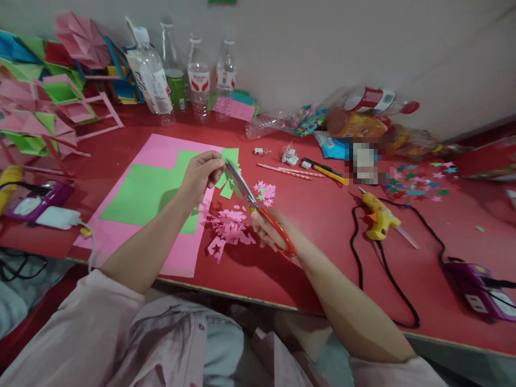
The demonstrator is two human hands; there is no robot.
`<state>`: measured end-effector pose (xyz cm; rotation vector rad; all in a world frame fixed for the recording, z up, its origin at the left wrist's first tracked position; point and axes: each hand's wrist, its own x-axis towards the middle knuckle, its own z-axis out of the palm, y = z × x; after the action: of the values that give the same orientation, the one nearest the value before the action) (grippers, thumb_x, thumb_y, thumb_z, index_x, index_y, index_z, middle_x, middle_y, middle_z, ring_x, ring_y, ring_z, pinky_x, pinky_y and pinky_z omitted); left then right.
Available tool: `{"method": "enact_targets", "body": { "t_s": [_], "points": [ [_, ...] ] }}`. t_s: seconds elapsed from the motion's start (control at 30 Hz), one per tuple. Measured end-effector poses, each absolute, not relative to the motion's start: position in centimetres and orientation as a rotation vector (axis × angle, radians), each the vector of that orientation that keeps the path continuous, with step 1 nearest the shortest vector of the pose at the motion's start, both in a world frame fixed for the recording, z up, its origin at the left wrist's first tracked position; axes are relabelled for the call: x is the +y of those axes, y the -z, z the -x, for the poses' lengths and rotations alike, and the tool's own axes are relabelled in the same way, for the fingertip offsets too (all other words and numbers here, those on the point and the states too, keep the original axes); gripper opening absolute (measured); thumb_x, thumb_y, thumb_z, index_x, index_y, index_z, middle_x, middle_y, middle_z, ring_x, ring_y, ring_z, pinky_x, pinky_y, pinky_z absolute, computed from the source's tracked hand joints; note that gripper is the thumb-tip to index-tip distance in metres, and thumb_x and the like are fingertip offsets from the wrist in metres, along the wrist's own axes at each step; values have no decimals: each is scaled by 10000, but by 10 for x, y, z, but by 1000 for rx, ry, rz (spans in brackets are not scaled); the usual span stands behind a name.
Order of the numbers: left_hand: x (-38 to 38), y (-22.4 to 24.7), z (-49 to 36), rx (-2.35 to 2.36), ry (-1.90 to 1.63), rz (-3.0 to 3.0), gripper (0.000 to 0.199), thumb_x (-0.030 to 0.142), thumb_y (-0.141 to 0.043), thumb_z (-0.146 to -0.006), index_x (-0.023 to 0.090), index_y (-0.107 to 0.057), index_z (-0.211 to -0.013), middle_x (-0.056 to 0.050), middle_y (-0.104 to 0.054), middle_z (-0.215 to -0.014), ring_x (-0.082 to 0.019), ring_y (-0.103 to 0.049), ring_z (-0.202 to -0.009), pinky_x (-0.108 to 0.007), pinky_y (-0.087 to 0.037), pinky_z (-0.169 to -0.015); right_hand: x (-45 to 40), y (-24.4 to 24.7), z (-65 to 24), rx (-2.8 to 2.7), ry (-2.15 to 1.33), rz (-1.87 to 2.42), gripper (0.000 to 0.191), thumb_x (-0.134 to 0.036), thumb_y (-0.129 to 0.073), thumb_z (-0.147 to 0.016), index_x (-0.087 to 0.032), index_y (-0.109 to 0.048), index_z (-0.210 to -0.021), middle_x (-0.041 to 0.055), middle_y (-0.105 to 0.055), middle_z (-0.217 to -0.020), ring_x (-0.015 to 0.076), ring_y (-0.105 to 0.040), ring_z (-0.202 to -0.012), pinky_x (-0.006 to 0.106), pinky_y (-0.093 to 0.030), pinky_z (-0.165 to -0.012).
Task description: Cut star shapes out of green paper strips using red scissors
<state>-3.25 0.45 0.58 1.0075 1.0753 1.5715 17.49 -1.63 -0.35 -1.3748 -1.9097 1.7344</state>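
My right hand grips a pair of scissors with red handles, its blades pointing up and to the left. Pinched between the fingertips of my left hand is a small piece of green paper, and the blade tips meet it. Under my left hand lie green sheets on a larger pink sheet. Below the blades is a pile of pink paper scraps, one with a star-shaped hole. Small pink and green stars lie beside the scissors.
A yellow glue gun with a black cord lies on the red table at right. Pencils and a yellow cutter are behind. Plastic bottles line the wall; paper models fill the left. Purple power strips sit at both sides.
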Motion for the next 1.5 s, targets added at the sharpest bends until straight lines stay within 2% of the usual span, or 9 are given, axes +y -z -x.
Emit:
{"method": "enact_targets", "body": {
  "t_s": [0.4, 1.0, 1.23, 1.5],
  "points": [
    [5, -5, 33, 1057, -1569, -1006, 134, 187, -560, -703, 188, -506, -581, 73, -429, -394, -18, -303, -313, -168, -183, -313, -14, 7, -176, -1859, -1767, 1380, 513, -688, -510, -768, -215, -415, -593, -104, -339, -305, 67, -342, -208, 226, -413, -305],
    [2, -6, 30, 1108, -1571, -1089, 171, 199, -555, -753, 182, -531, -584, 63, -447, -408, -21, -334, -318, -163, -226, -321, -18, 6, -176, -1895, -1726, 1294, 513, -697, -447, -796, -212, -436, -630, -107, -343, -327, 56, -341, -242, 223, -417, -365],
    [2, -6, 29, 1088, -1577, -1061, 158, 195, -543, -748, 182, -537, -591, 61, -453, -401, -22, -338, -323, -159, -223, -323, -18, 8, -174, -1864, -1753, 1324, 556, -751, -443, -754, -217, -420, -598, -104, -335, -300, 59, -321, -209, 230, -406, -322],
    [2, -6, 29, 1083, -1570, -1061, 155, 189, -538, -745, 178, -528, -591, 64, -454, -405, -19, -338, -320, -159, -215, -321, -16, 9, -172, -1830, -1761, 1373, 534, -717, -491, -751, -219, -411, -575, -104, -326, -276, 63, -321, -192, 212, -382, -288]
  ]
}}
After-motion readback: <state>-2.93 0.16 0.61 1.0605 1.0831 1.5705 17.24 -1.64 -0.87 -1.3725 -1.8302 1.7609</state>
